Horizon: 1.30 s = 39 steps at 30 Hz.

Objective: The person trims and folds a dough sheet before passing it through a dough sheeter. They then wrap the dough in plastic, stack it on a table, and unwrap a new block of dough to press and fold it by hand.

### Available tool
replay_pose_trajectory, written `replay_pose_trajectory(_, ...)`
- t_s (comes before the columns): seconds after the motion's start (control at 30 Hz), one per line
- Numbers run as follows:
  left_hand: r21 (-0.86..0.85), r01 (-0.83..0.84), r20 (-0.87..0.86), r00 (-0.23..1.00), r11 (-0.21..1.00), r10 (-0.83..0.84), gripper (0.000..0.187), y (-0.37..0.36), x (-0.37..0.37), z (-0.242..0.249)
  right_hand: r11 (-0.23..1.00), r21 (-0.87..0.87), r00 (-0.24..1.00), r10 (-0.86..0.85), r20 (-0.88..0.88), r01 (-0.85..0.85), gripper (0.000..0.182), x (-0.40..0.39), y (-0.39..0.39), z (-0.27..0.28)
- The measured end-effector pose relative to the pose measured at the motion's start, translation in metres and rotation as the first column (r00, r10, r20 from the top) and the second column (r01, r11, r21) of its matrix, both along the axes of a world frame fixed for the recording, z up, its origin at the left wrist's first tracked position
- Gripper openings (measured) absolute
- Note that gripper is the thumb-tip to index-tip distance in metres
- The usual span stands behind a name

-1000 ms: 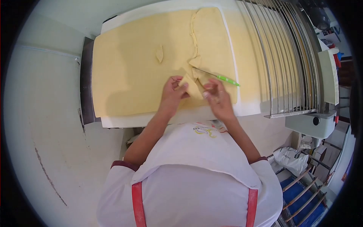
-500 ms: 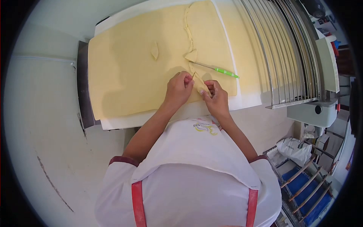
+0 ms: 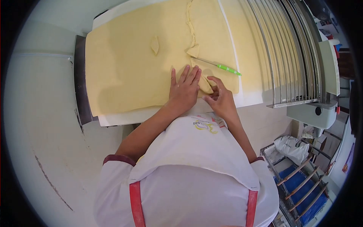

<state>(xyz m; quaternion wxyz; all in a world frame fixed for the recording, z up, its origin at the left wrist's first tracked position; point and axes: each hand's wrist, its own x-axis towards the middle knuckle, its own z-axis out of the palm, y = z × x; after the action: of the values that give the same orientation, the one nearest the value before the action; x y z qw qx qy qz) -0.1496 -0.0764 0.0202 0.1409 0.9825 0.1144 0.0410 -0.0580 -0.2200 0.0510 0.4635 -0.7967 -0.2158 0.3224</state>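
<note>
A large sheet of pale yellow dough (image 3: 128, 68) lies over a white surface. My left hand (image 3: 184, 90) rests on its front part, palm down, fingers stretched out. Right beside those fingertips is a folded flap of dough (image 3: 205, 85). My right hand (image 3: 222, 97) curves around the flap's right end, thumb and fingers apart; whether the fingertips touch it is hard to tell. Beyond the hands lies a slim tool with a green handle (image 3: 228, 69) and thin metal shaft. Its tip reaches a small dough triangle (image 3: 193, 50) on a ragged seam (image 3: 191, 28).
A leaf-shaped dough piece (image 3: 154, 45) sits on the sheet at left. To the right, a metal bar guard (image 3: 291, 56) stands over the machine bed. Below right are a rack with rods (image 3: 302, 189) and a white plastic bag (image 3: 291, 148).
My left hand has let go of the dough flap and flattened onto the sheet beside it. My right hand has loosened its pinch and moved slightly right and down.
</note>
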Motion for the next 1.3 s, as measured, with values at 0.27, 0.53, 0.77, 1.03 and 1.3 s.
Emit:
replay_pose_trajectory(0.27, -0.189, 0.217, 0.064, 0.976, 0.958, -0.209, 0.066, -0.012, -0.013, -0.021, 0.992, -0.121, 0.891, 0.082, 0.446, -0.031, 0.028, -0.002, -0.001, -0.025)
replay_pose_trajectory(0.53, -0.184, 0.183, -0.008, 0.982, 0.966, -0.187, 0.074, -0.014, -0.006, -0.013, 0.984, -0.176, 0.694, 0.121, 0.710, 0.009, 0.014, -0.003, -0.018, -0.027)
replay_pose_trajectory(0.77, -0.200, 0.235, 0.022, 0.972, 0.951, -0.235, 0.067, -0.015, -0.011, -0.004, 0.989, -0.149, 0.720, 0.102, 0.687, 0.002, 0.012, 0.005, -0.022, -0.038)
replay_pose_trajectory(1.03, -0.133, -0.640, 0.293, 0.704, 0.757, 0.647, 0.038, 0.144, 0.019, -0.009, 0.985, 0.173, 0.865, -0.062, 0.499, -0.030, 0.020, 0.037, -0.015, -0.008)
replay_pose_trajectory(1.3, -0.429, -0.453, 0.121, 0.829, 0.782, 0.546, 0.033, 0.129, 0.034, 0.005, 0.964, 0.264, 0.898, -0.089, 0.431, -0.031, 0.017, 0.048, 0.009, -0.005)
